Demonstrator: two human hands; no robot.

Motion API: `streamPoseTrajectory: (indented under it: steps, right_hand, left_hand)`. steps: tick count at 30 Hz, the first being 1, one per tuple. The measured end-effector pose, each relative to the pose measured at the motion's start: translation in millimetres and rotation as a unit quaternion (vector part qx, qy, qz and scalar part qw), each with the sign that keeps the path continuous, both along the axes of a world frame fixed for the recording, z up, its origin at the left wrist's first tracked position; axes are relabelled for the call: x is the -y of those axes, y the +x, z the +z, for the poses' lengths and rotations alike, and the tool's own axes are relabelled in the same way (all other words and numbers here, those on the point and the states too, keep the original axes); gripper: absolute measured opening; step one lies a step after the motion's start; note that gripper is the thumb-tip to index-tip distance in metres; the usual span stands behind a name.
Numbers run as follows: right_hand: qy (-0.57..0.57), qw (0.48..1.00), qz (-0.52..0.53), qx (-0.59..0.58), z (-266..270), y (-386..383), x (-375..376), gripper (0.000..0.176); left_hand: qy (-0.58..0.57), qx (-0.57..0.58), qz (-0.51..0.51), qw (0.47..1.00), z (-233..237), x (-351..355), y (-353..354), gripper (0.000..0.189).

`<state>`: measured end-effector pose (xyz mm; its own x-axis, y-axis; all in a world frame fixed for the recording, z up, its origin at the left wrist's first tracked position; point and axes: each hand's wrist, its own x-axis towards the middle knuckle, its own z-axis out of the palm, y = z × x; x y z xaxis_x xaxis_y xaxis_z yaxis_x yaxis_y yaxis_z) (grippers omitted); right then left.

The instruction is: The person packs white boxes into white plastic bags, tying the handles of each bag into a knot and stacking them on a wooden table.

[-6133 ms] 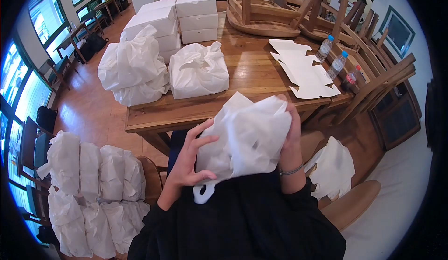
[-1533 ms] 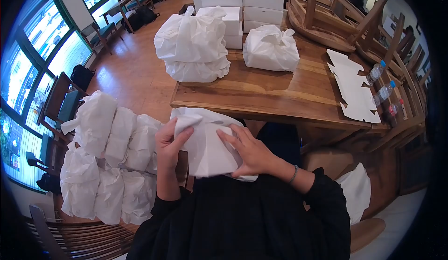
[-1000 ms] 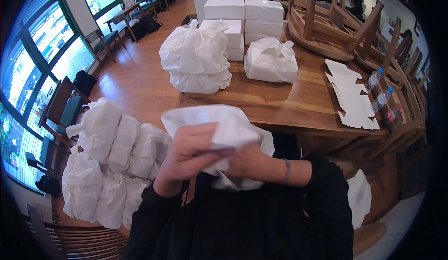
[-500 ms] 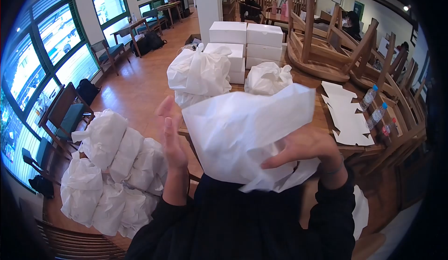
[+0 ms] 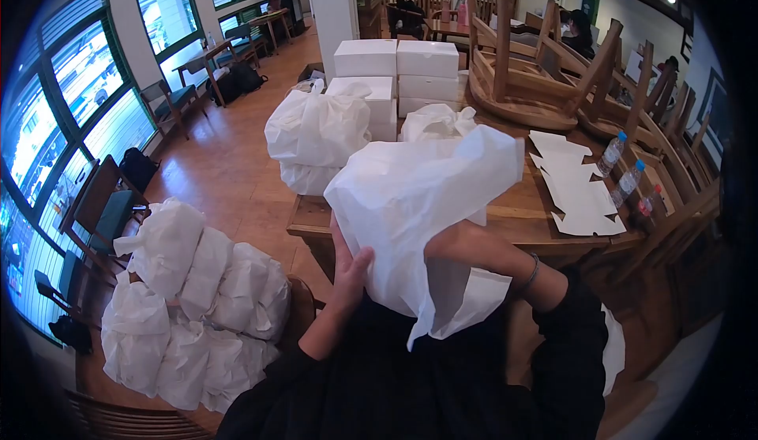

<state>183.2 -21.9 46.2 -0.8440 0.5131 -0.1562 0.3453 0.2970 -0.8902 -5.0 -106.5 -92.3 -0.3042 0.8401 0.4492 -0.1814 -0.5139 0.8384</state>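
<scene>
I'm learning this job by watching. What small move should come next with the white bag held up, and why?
Probably lower the white bag toward the table, whose near edge is bare. It is held raised and loose: the left hand holds its lower side, the right hand is partly tucked under it, and it hides much of the tabletop.

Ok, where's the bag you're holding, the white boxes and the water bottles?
bag [image 5: 403, 199]: head view, crumpled front.
white boxes [image 5: 365, 56]: head view, top box lid.
water bottles [image 5: 611, 156]: head view, far bottle's body.
</scene>
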Motion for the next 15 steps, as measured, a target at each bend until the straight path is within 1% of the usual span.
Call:
streamPoseTrajectory:
  steps: [1, 2, 3, 4, 5, 6, 7, 8, 9, 10, 11, 12, 13, 15]
  right_hand:
    - [0.01, 1.0, 0.007, 0.003, 4, 1, 2, 0.112]
    - [0.019, 1.0, 0.014, 0.007, 8, 2, 4, 0.11]
    - [0.09, 0.996, -0.002, 0.003, 7, 2, 5, 0.109]
    - [0.157, 0.987, -0.025, 0.015, 8, -1, 6, 0.102]
    - [0.223, 0.973, -0.05, 0.031, 9, -3, 8, 0.094]
    - [0.284, 0.953, -0.082, 0.062, 14, -8, 9, 0.081]
    - [0.34, 0.934, -0.082, 0.073, 16, -8, 3, 0.081]
    - [0.396, 0.911, -0.085, 0.085, 19, -9, -2, 0.08]
    - [0.446, 0.89, -0.056, 0.078, 17, -7, -18, 0.093]
    - [0.471, 0.878, -0.025, 0.085, 18, -7, -31, 0.099]
    - [0.496, 0.864, 0.005, 0.09, 20, -8, -44, 0.106]
    - [0.496, 0.86, 0.037, 0.109, 24, -9, -55, 0.105]
    - [0.496, 0.86, 0.026, 0.122, 13, -9, -64, 0.099]
    - [0.494, 0.857, 0.004, 0.147, -9, -9, -84, 0.088]
  left_hand:
    - [-0.014, -0.007, 0.013, 1.0, -1, 2, 5, 0.091]
    - [-0.024, -0.006, 0.014, 1.0, -4, 1, 9, 0.086]
    - [-0.033, -0.004, 0.015, 0.999, -8, -1, 14, 0.081]
    - [-0.043, -0.002, 0.016, 0.999, -14, -5, 18, 0.076]
    - [-0.057, 0.041, -0.02, 0.997, -25, -13, 18, 0.07]
    - [-0.071, 0.083, -0.055, 0.993, -43, -25, 15, 0.065]
    - [-0.085, 0.124, -0.09, 0.985, -47, -33, 17, 0.06]
    - [-0.091, 0.106, -0.095, 0.986, -49, -40, 19, 0.056]
    - [-0.097, 0.087, -0.099, 0.986, -41, -45, 23, 0.052]
    - [-0.103, 0.068, -0.103, 0.987, -32, -49, 28, 0.048]
    - [-0.114, 0.024, -0.097, 0.988, -20, -49, 34, 0.048]
    - [-0.055, -0.078, -0.018, 0.995, -45, -68, 37, 0.042]
    - [-0.111, -0.101, -0.074, 0.986, -38, -64, 34, 0.039]
    - [-0.22, -0.146, -0.185, 0.947, -13, -48, 22, 0.035]
